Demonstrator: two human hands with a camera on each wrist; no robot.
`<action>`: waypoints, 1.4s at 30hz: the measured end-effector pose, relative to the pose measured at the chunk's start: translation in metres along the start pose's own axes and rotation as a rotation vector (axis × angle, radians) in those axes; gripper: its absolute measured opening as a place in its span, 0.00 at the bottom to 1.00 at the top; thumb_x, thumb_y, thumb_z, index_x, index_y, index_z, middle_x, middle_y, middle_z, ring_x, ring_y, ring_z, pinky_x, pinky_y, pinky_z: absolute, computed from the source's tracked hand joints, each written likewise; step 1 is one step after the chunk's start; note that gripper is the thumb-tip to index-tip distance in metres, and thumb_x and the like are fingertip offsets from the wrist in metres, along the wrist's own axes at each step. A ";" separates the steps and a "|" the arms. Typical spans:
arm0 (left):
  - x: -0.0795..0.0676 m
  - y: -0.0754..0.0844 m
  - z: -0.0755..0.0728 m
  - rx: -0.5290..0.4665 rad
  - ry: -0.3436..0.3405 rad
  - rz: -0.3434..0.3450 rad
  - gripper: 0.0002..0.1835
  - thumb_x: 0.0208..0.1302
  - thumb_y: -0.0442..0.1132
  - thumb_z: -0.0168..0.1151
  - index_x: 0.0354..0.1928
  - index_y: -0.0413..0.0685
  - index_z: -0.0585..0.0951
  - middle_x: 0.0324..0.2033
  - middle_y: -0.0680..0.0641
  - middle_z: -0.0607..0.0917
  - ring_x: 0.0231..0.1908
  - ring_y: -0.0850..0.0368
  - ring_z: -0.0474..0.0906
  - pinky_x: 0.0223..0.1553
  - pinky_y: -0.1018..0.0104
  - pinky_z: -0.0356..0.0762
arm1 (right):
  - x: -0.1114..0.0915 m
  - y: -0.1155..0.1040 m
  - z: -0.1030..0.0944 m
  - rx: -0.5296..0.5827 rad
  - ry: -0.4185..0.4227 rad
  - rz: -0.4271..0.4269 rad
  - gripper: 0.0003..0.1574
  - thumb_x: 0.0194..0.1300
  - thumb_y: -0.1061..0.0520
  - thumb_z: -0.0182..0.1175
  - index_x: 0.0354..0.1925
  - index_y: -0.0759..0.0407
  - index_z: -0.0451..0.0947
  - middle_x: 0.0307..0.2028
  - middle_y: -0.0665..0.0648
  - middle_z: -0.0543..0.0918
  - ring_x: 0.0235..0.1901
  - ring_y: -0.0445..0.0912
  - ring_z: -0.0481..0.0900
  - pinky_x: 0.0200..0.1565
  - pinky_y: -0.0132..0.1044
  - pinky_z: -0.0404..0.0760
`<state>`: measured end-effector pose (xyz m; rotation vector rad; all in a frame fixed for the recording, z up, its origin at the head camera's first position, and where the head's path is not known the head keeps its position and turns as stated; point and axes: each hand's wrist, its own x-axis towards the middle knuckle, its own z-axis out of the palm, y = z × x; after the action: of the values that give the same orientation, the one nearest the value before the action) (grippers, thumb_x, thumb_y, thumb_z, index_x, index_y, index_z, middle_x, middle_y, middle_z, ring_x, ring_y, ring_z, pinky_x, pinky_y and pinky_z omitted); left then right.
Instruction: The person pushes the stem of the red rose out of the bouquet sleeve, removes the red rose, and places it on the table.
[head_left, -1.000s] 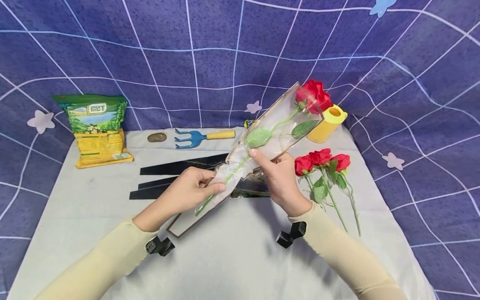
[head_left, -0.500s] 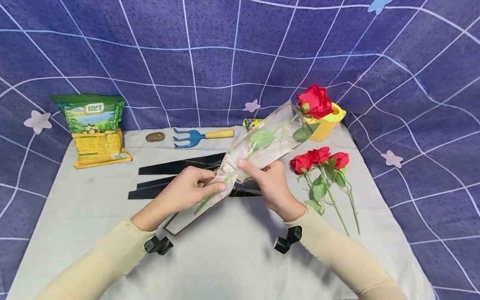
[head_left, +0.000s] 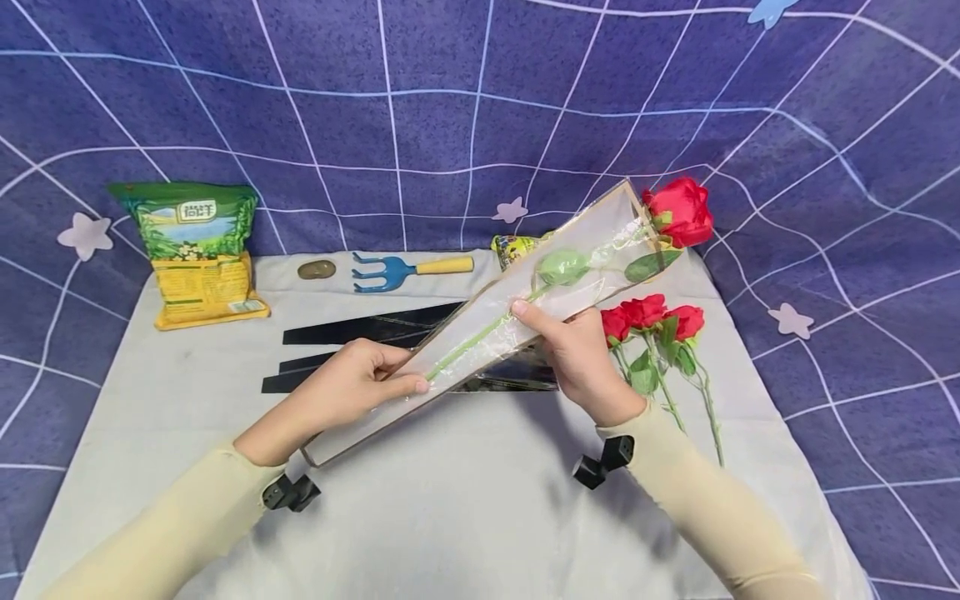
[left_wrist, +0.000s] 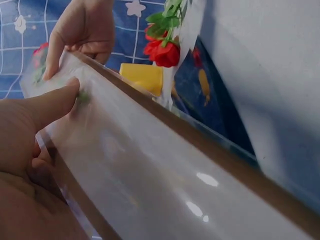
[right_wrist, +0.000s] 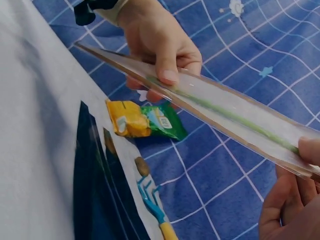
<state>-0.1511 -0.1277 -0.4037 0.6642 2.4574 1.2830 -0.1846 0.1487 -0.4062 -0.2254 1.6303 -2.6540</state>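
Observation:
A single red rose (head_left: 681, 212) lies in a long, tapered clear sleeve (head_left: 480, 360) with brown edges, held slanting above the table. Its bloom sticks out past the wide upper end; the green stem and leaves show through the film. My left hand (head_left: 352, 379) pinches the narrower lower part near the stem's end, thumb on top. Higher up, my right hand (head_left: 581, 358) grips the sleeve with its thumb over the stem and fingers underneath. In the right wrist view the stem (right_wrist: 235, 119) runs straight between both hands.
Several dark flat sleeves (head_left: 360, 329) lie behind the hands. Loose red roses (head_left: 643, 311) rest at right. Along the back stand a green-yellow bag (head_left: 198, 258), a stone (head_left: 317, 269), a blue hand rake (head_left: 386, 273) and a small yellow packet (head_left: 513, 248). A yellow container (left_wrist: 141, 77) is at back right.
The sleeve, bunched up in the middle before, is now stretched smooth. My left hand has shifted down-left and my right hand to the right, with the bloom moving right too.

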 end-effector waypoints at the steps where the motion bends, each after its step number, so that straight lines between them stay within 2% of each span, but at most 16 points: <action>1: 0.000 0.000 -0.001 0.003 -0.005 0.002 0.09 0.58 0.54 0.64 0.29 0.61 0.82 0.14 0.58 0.72 0.15 0.65 0.62 0.16 0.70 0.58 | 0.000 -0.001 -0.001 0.001 -0.007 0.011 0.31 0.54 0.67 0.67 0.55 0.64 0.67 0.49 0.64 0.76 0.44 0.52 0.78 0.43 0.42 0.78; 6: 0.002 0.001 -0.003 -0.025 -0.045 0.009 0.08 0.59 0.54 0.64 0.34 0.61 0.82 0.22 0.57 0.81 0.18 0.63 0.69 0.19 0.69 0.65 | 0.000 -0.002 0.000 -0.005 -0.020 0.042 0.30 0.55 0.65 0.68 0.54 0.63 0.68 0.48 0.63 0.76 0.43 0.49 0.78 0.41 0.39 0.78; 11: 0.007 0.003 0.003 -0.136 -0.059 -0.015 0.15 0.60 0.54 0.63 0.47 0.61 0.81 0.30 0.57 0.84 0.25 0.60 0.75 0.24 0.67 0.71 | -0.001 -0.002 0.005 -0.001 -0.013 0.042 0.27 0.55 0.65 0.67 0.53 0.63 0.70 0.48 0.64 0.78 0.44 0.51 0.79 0.42 0.41 0.78; 13: 0.008 0.004 0.005 -0.178 -0.052 -0.017 0.16 0.60 0.52 0.63 0.48 0.58 0.80 0.30 0.55 0.84 0.25 0.59 0.75 0.23 0.67 0.70 | -0.002 -0.002 0.007 -0.007 -0.010 0.034 0.27 0.55 0.65 0.67 0.53 0.63 0.71 0.48 0.64 0.78 0.44 0.52 0.79 0.42 0.42 0.78; 16: 0.009 0.006 0.006 -0.204 -0.035 -0.007 0.13 0.60 0.51 0.64 0.43 0.55 0.82 0.25 0.53 0.83 0.21 0.59 0.71 0.19 0.68 0.65 | -0.002 -0.001 0.008 -0.038 -0.009 0.016 0.27 0.55 0.64 0.68 0.53 0.63 0.71 0.48 0.65 0.78 0.45 0.52 0.79 0.43 0.43 0.78; 20: 0.010 0.009 0.005 -0.155 -0.002 0.031 0.10 0.60 0.52 0.64 0.32 0.55 0.81 0.15 0.54 0.73 0.16 0.62 0.63 0.16 0.69 0.58 | -0.004 0.001 0.008 -0.094 -0.008 0.004 0.28 0.54 0.62 0.69 0.52 0.63 0.71 0.47 0.65 0.78 0.46 0.53 0.79 0.44 0.44 0.78; 27: 0.012 0.011 0.004 -0.031 0.047 0.053 0.12 0.61 0.51 0.63 0.24 0.55 0.76 0.14 0.58 0.70 0.17 0.64 0.63 0.18 0.69 0.61 | -0.005 0.001 0.004 -0.119 -0.006 -0.020 0.21 0.57 0.62 0.67 0.49 0.64 0.75 0.45 0.62 0.80 0.45 0.51 0.79 0.44 0.42 0.77; 31: 0.011 0.011 0.001 -0.012 0.063 0.048 0.12 0.62 0.50 0.62 0.25 0.55 0.76 0.14 0.58 0.67 0.17 0.64 0.60 0.18 0.69 0.59 | -0.001 -0.006 -0.001 -0.090 0.025 -0.065 0.18 0.60 0.62 0.64 0.48 0.66 0.78 0.46 0.62 0.81 0.44 0.50 0.79 0.45 0.40 0.77; 37: 0.013 0.009 0.002 -0.027 0.072 0.027 0.07 0.62 0.50 0.62 0.35 0.57 0.82 0.20 0.56 0.76 0.19 0.62 0.67 0.20 0.67 0.67 | 0.002 -0.012 -0.002 -0.045 0.073 -0.105 0.19 0.59 0.64 0.65 0.49 0.67 0.77 0.46 0.64 0.80 0.45 0.52 0.79 0.45 0.42 0.77; 42: 0.015 0.011 0.003 -0.012 0.081 0.020 0.07 0.61 0.51 0.63 0.35 0.59 0.82 0.20 0.56 0.76 0.19 0.62 0.67 0.20 0.67 0.67 | 0.002 -0.014 -0.001 -0.036 0.090 -0.106 0.18 0.58 0.64 0.66 0.46 0.68 0.77 0.42 0.62 0.82 0.40 0.49 0.81 0.41 0.40 0.78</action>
<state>-0.1600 -0.1120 -0.3971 0.6480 2.5107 1.3566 -0.1861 0.1558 -0.3945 -0.2020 1.7404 -2.7525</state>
